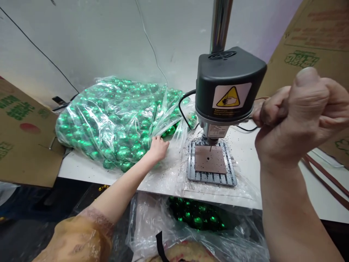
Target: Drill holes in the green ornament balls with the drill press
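My right hand (305,112) is closed in a fist round the feed handle of a small black drill press (229,83). Most of that handle is hidden by the fingers. Under the chuck, the thin drill bit (210,148) points down at a brown square board (211,165) with a dark hole in it. The board lies on a slotted metal base plate (231,176). At the opening of a clear plastic bag (109,120) of shiny green faceted balls, my left hand (159,147) has its fingers curled; what they grip is hidden.
Dark shavings surround the base plate on the white table (169,182). Cardboard boxes stand at left (27,134) and right (308,43). Below the table's front edge, more green balls (197,214) lie in clear plastic. A black cable (181,105) loops beside the drill press.
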`<state>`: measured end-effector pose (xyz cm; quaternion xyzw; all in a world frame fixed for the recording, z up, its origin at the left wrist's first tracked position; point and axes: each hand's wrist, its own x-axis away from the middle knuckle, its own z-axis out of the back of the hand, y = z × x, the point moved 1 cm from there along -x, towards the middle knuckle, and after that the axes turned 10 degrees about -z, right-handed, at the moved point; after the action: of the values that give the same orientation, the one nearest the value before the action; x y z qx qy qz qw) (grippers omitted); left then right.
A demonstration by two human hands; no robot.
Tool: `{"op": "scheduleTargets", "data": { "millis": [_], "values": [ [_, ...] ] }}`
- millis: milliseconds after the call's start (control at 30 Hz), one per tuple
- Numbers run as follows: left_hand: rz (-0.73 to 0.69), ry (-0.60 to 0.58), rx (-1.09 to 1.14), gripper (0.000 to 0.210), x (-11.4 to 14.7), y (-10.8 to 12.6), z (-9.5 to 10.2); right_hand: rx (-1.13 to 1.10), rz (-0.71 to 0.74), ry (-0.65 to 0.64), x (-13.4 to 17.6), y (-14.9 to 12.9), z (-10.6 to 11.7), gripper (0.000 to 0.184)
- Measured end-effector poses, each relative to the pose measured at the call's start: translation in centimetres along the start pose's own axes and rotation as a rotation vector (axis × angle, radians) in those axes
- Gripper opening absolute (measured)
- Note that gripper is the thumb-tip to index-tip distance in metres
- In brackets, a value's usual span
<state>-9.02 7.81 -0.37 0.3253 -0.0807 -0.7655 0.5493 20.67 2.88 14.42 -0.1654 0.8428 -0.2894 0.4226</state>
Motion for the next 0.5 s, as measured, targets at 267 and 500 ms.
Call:
{"op": "scheduleTargets", "data": {
  "millis": [267, 500],
  "values": [
    [0.170, 0.036, 0.546, 0.055, 0.5, 4.4, 2.0, -0.017, 0.041, -0.038, 0.1, 0.2, 0.2, 0.050],
    [0.494, -0.146, 1.273, 0.041, 2.3, 7.1, -3.5, -0.028, 0.017, -0.056, 0.1, 0.2, 0.3, 0.050]
  ]
}}
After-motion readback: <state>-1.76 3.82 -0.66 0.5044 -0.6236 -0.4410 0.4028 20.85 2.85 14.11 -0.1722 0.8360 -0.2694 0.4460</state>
